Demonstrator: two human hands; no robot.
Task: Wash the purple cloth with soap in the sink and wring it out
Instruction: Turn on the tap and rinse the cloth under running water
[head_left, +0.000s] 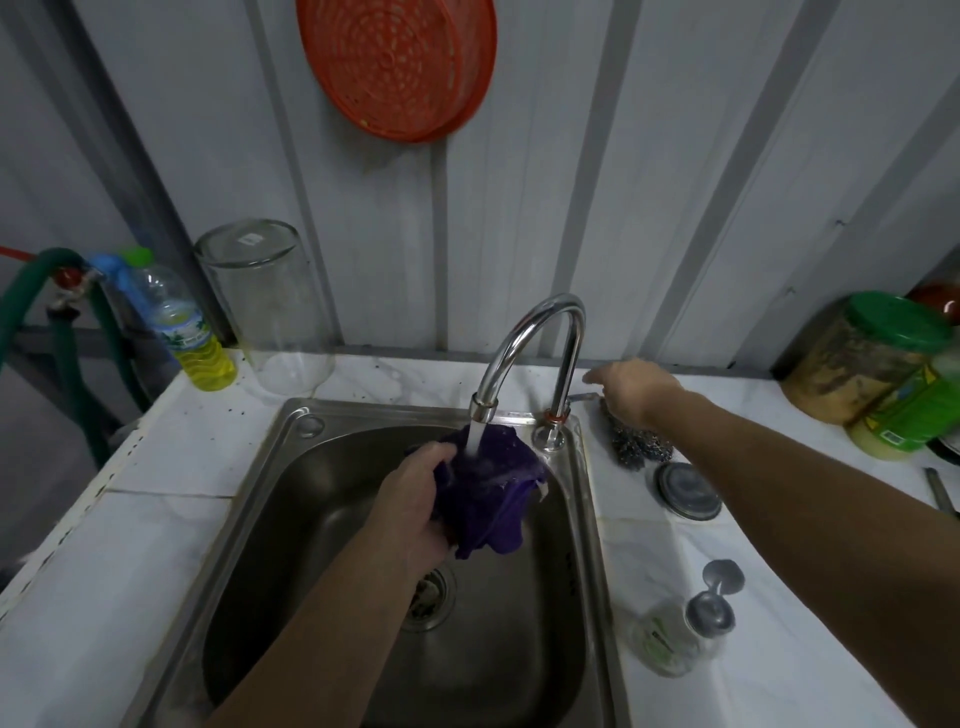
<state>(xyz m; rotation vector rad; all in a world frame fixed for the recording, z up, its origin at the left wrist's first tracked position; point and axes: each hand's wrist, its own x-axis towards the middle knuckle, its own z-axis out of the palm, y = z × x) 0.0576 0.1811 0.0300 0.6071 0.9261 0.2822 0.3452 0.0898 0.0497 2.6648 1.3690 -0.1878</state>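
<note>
My left hand (413, 501) grips the bunched purple cloth (491, 491) over the steel sink (322, 457), right under the curved chrome tap (540, 343). Water streams from the spout onto the top of the cloth. My right hand (631, 387) reaches behind the tap, fingers spread over its small lever handle (582, 397); whether it touches the lever is unclear. A soap pump bottle (680, 629) with a grey pump head stands on the counter to the right of the sink.
A steel wool scrubber (636, 447) and a round metal lid (688, 491) lie right of the tap. Green-lidded jars (878, 374) stand at far right. A yellow-liquid bottle (192, 332) and an upturned glass jar (270, 306) stand back left. An orange colander (397, 65) hangs on the wall.
</note>
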